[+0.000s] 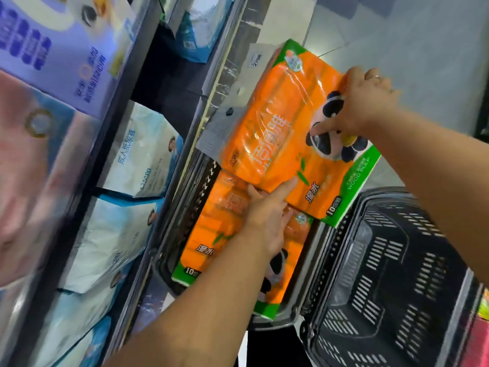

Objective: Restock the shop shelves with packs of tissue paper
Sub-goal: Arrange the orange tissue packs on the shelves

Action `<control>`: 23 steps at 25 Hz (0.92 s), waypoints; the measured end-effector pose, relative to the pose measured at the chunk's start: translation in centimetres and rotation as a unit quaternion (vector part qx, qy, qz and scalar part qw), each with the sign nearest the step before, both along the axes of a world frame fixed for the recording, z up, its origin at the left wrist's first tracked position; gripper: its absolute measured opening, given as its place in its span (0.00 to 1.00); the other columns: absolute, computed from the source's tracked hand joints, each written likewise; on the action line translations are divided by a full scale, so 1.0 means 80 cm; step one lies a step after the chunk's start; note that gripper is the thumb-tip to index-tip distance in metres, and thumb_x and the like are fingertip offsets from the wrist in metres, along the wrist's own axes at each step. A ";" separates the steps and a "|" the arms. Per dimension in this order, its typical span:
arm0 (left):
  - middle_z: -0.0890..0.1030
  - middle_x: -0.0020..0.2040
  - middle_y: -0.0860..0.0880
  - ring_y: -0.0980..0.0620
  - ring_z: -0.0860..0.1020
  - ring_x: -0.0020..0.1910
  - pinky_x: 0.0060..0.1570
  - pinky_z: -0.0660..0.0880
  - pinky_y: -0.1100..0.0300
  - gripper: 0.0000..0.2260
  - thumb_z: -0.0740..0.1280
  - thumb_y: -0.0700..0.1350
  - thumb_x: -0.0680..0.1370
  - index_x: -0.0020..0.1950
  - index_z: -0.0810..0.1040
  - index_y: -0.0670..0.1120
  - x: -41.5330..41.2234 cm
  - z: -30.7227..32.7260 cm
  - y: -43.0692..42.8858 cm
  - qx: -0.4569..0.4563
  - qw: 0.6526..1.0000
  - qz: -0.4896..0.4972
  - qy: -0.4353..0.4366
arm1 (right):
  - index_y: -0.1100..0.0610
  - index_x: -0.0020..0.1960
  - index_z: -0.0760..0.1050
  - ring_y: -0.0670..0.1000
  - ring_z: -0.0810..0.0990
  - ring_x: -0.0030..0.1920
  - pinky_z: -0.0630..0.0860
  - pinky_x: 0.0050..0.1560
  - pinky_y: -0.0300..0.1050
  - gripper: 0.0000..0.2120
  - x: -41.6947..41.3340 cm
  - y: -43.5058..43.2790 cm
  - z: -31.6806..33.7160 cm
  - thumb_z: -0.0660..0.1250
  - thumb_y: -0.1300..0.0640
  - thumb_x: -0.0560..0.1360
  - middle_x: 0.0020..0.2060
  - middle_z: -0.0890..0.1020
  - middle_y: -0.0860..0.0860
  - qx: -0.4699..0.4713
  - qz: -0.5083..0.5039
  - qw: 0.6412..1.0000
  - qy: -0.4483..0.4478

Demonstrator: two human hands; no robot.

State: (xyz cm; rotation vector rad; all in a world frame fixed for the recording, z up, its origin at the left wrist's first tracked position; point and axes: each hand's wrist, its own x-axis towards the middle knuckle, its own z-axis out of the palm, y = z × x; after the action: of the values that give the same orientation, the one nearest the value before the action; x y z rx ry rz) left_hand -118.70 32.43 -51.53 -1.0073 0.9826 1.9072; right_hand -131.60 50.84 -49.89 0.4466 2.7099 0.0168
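Left forearm (pixel 201 300) is closest to the lens, running from bottom centre up to the left hand (pixel 264 218). The hand pinches the near edge of the upper orange pack (pixel 280 133): index finger laid straight on the front face, remaining fingers tucked behind the edge.

Right hand (pixel 362 107) has the pack's far end. Index finger is straight, pressed on the panda print; the other fingers curl over the edge. There's a ring on one finger. Both hands carry the pack, so neither is free.

Pack position: in the air, tilted, partly over the metal shelf edge (pixel 225 83) and partly over the basket below. It's beside the shelf front, not on a shelf. Clear wrap, orange with green ends, "10" printed near the lower corner.

A second orange pack (pixel 232 234) of the same print lies flat in a dark basket (pixel 201 186) under the left hand. The upper pack overlaps its top end; I can't tell if they touch.

A black slotted basket (pixel 391 274) sits just right of it.

Shelves at left hold white-and-blue bagged packs (pixel 140 154), stacked on several levels. A purple-and-white pack (pixel 66 49) is top left, blurred. A price tag (pixel 255 60) hangs on the shelf edge. Grey tiled floor (pixel 423 49) is at upper right.
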 end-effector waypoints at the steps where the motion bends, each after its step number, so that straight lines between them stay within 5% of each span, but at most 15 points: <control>1: 0.75 0.64 0.47 0.47 0.75 0.60 0.64 0.69 0.49 0.32 0.73 0.42 0.73 0.68 0.59 0.58 0.007 0.008 0.002 -0.006 1.000 0.007 0.005 | 0.58 0.65 0.62 0.65 0.68 0.61 0.68 0.59 0.59 0.49 0.005 -0.001 0.010 0.76 0.31 0.56 0.60 0.69 0.63 -0.004 -0.001 1.000 0.011; 8: 0.76 0.65 0.49 0.44 0.77 0.60 0.59 0.73 0.39 0.43 0.78 0.53 0.64 0.72 0.59 0.62 0.057 0.084 -0.039 -0.156 0.984 0.048 0.068 | 0.56 0.61 0.66 0.64 0.69 0.60 0.68 0.55 0.57 0.42 0.066 -0.051 0.115 0.74 0.31 0.60 0.56 0.75 0.60 -0.045 0.037 0.995 0.079; 14: 0.74 0.63 0.49 0.46 0.78 0.57 0.53 0.78 0.42 0.41 0.79 0.59 0.55 0.63 0.63 0.66 0.130 0.188 -0.140 -0.333 0.930 0.076 0.132 | 0.58 0.62 0.67 0.64 0.71 0.59 0.66 0.59 0.56 0.40 0.166 -0.127 0.217 0.79 0.41 0.59 0.56 0.75 0.61 -0.211 0.072 0.966 0.127; 19: 0.70 0.66 0.51 0.48 0.75 0.62 0.53 0.77 0.41 0.38 0.78 0.52 0.63 0.66 0.62 0.66 0.192 0.324 -0.220 -0.423 0.885 0.079 0.178 | 0.53 0.62 0.67 0.62 0.74 0.59 0.73 0.59 0.59 0.42 0.237 -0.181 0.308 0.79 0.39 0.54 0.57 0.77 0.56 -0.352 0.078 0.924 0.127; 23: 0.69 0.66 0.52 0.50 0.74 0.62 0.53 0.78 0.43 0.38 0.76 0.53 0.62 0.65 0.60 0.69 0.241 0.421 -0.248 -0.469 0.846 0.111 0.229 | 0.55 0.65 0.67 0.60 0.68 0.62 0.69 0.59 0.58 0.41 0.248 -0.219 0.407 0.82 0.50 0.58 0.58 0.75 0.56 -0.380 0.127 0.904 0.145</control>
State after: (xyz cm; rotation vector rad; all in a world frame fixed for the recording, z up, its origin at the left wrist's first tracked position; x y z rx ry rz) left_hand -99.45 12.58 -17.87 -1.2287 2.3066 1.8746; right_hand -111.73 33.34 -17.32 -0.1566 2.7419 -1.0679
